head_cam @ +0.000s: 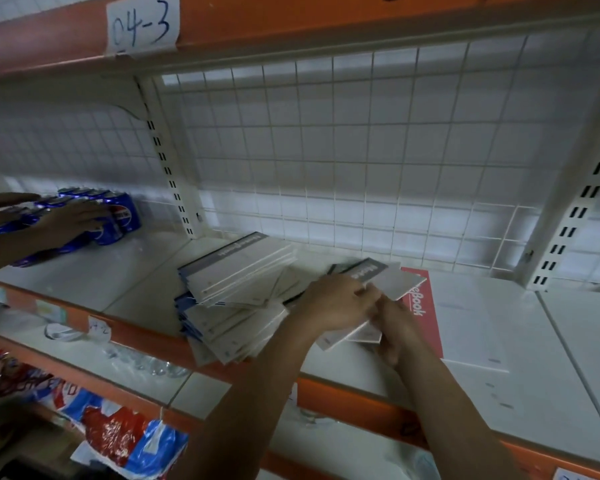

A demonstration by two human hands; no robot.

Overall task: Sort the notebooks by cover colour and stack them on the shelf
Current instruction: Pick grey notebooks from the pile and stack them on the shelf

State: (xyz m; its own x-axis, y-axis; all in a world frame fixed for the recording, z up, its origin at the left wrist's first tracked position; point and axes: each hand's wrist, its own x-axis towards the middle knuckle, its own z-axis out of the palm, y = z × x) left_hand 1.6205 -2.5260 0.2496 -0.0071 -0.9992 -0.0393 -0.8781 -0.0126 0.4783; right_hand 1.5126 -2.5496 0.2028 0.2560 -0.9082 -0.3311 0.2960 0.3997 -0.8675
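A fanned pile of blue-spined notebooks (236, 292) lies on the white shelf (125, 285), its lower edge hanging over the front lip. To its right a red-spined notebook (426, 306) lies flat. Over the red one, my left hand (336, 303) and my right hand (395, 327) together grip a small bundle of blue-spined notebooks (378, 275). My left fingers curl over the bundle's top. My right hand holds it from below.
Another person's hands (63, 220) rest on a pack of blue soda cans (118, 216) at the shelf's left. A wire grid (361, 150) backs the shelf. Snack bags (118, 427) and clear bottles (146, 362) sit on the lower shelf.
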